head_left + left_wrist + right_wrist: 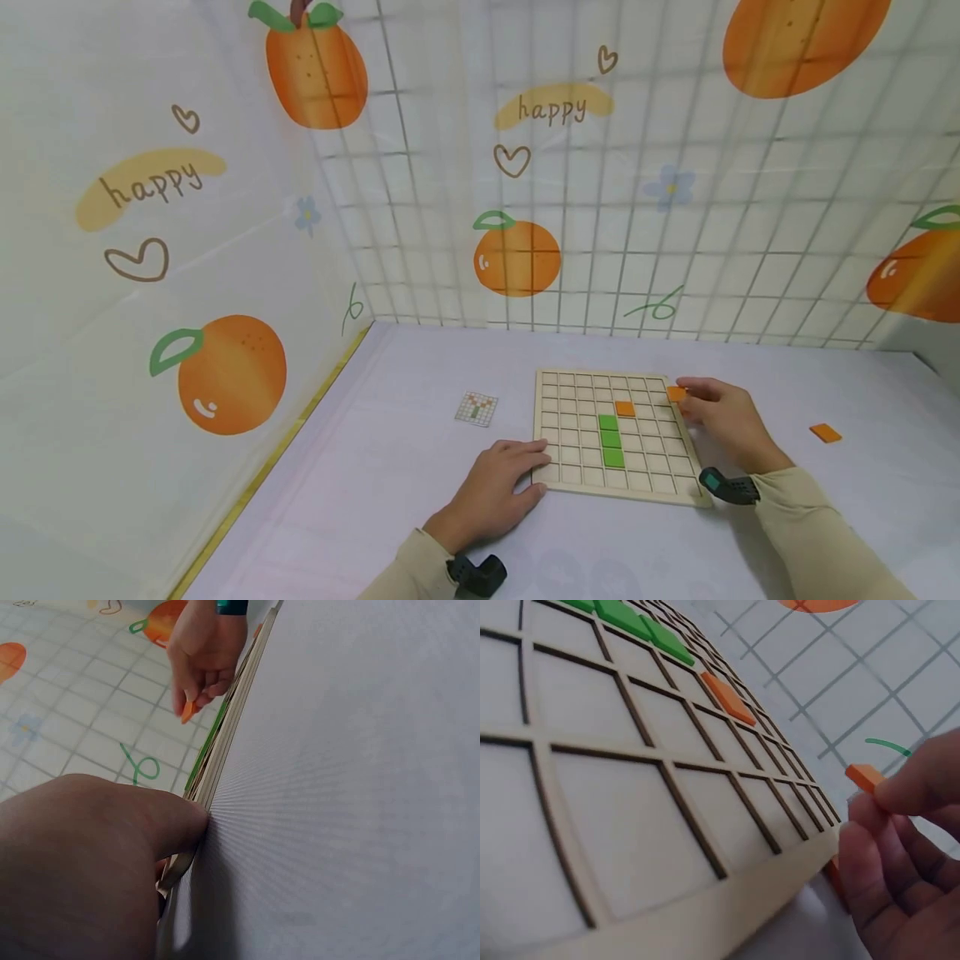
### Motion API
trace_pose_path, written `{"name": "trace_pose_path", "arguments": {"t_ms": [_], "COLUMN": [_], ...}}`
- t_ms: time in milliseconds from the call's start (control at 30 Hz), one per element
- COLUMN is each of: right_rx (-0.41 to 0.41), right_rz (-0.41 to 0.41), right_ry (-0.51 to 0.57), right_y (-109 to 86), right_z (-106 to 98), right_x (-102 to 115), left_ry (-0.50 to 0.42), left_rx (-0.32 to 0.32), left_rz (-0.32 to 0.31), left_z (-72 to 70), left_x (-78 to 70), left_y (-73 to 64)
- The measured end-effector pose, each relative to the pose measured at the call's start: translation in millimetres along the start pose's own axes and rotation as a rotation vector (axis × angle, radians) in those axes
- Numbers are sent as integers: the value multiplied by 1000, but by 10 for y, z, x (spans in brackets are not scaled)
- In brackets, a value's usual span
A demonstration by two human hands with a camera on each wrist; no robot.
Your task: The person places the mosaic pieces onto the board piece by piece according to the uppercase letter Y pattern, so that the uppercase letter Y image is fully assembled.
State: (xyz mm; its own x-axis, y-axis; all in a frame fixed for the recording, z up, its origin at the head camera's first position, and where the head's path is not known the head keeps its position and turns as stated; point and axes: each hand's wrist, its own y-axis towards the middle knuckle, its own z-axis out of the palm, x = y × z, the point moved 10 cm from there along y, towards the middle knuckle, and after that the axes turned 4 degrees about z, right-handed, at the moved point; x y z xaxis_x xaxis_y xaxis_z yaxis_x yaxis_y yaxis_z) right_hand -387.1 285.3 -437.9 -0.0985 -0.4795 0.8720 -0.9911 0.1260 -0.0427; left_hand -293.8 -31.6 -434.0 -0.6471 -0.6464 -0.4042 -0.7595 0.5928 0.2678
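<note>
A square wooden grid board [570, 475] lies on the table. Three green tiles [611, 439] fill a column of its cells, and one orange tile [625, 408] sits up and to the right of them. My left hand [491, 487] rests at the board's near left corner, fingers over the left edge; the left wrist view has its thumb [176, 817] pressing the board's side. Between thumb and fingertip, my right hand [723, 417] pinches another orange tile [865, 777], raised at the board's far right edge.
A small card [476, 409] with a coloured grid pattern lies left of the board. One loose orange tile [826, 432] is on the table to the right. A fruit-printed curtain over a wire grid [585, 192] rises behind the table.
</note>
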Motion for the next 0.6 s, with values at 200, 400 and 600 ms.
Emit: {"name": "trace_pose_path", "arguments": {"t_ms": [200, 400, 600], "right_rx": [5, 7, 14], "right_rz": [-1, -24, -37], "right_ry": [-13, -13, -17], "right_y": [-5, 17, 6], "right_z": [48, 80, 128], "right_x": [28, 44, 59], "left_ry": [-4, -9, -5], "left_rx": [1, 2, 2], "left_rz": [-7, -8, -5], "left_z": [-4, 3, 4], "left_x": [-2, 1, 3], "left_y": [-1, -4, -5]}}
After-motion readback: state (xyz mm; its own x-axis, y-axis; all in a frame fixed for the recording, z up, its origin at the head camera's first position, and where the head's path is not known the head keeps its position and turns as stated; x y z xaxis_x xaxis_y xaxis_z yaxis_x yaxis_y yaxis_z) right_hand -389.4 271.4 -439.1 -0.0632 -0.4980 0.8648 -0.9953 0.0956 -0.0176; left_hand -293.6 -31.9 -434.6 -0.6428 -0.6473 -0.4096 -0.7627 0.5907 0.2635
